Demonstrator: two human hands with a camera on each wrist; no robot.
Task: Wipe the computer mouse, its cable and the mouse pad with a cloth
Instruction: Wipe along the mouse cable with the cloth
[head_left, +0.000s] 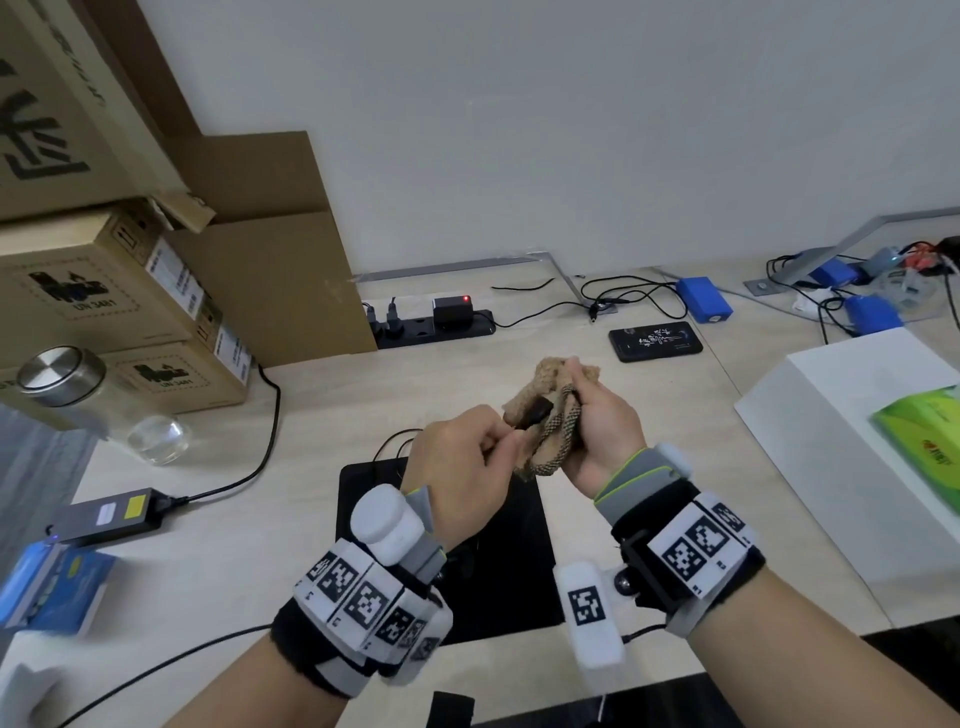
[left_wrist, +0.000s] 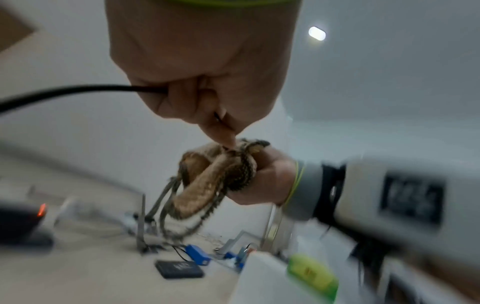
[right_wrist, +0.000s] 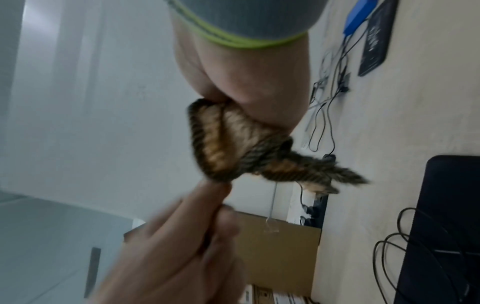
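Both hands are raised above the black mouse pad (head_left: 519, 540). My right hand (head_left: 597, 415) grips a bunched tan cloth (head_left: 550, 447) with a dark speckled hem. The cloth is wrapped round the black plug end of the mouse cable (head_left: 537, 414). My left hand (head_left: 498, 441) pinches the thin black cable just beside the cloth. In the left wrist view the cable (left_wrist: 78, 90) runs out leftward from the left fist (left_wrist: 207, 98), and the cloth (left_wrist: 215, 181) hangs from the right hand. Cable loops (right_wrist: 405, 246) lie on the pad (right_wrist: 446, 226). The mouse is hidden.
Stacked cardboard boxes (head_left: 119, 291) and a glass jar (head_left: 78, 395) stand at the left. A power strip (head_left: 431, 325) and a phone (head_left: 654, 340) lie behind. A white box (head_left: 857, 415) with a green pack is at the right; a power brick (head_left: 109, 517) lies at the left.
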